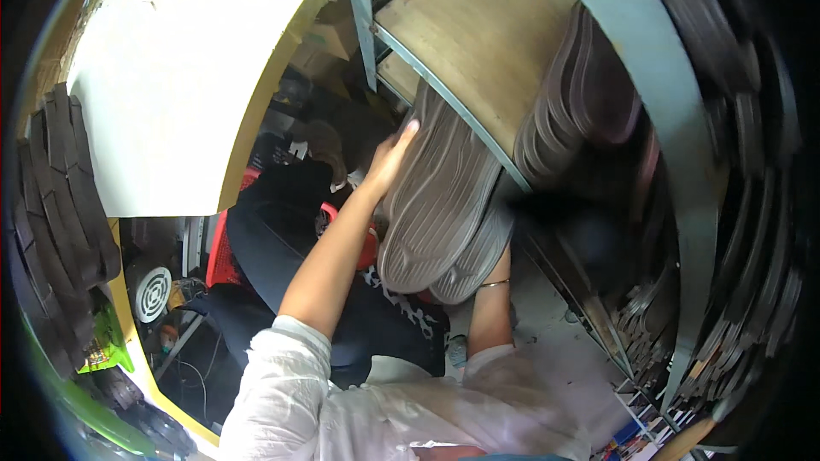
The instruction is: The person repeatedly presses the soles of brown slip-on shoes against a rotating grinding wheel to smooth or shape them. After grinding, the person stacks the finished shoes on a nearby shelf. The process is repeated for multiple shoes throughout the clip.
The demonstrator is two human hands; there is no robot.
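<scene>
A thick bundle of grey-brown shoe soles (444,196) hangs tilted in front of me, its rounded ends toward my body. My left hand (395,152) grips the bundle's left side, with the thumb lying over the top sole. Under the bundle's right side goes my right forearm, a thin bracelet at its wrist (495,283); the fingers of that hand are hidden behind the soles. The bundle's far end meets the edge of a metal-framed shelf (478,26) with a wooden board.
More stacked soles (572,102) lie on the shelf at the right, beside a grey metal upright (683,119). A white-topped table (171,102) stands at left with dark stacked pieces (64,222). Red baskets (224,248) sit low near my legs. A blurred dark shape (572,230) is at right.
</scene>
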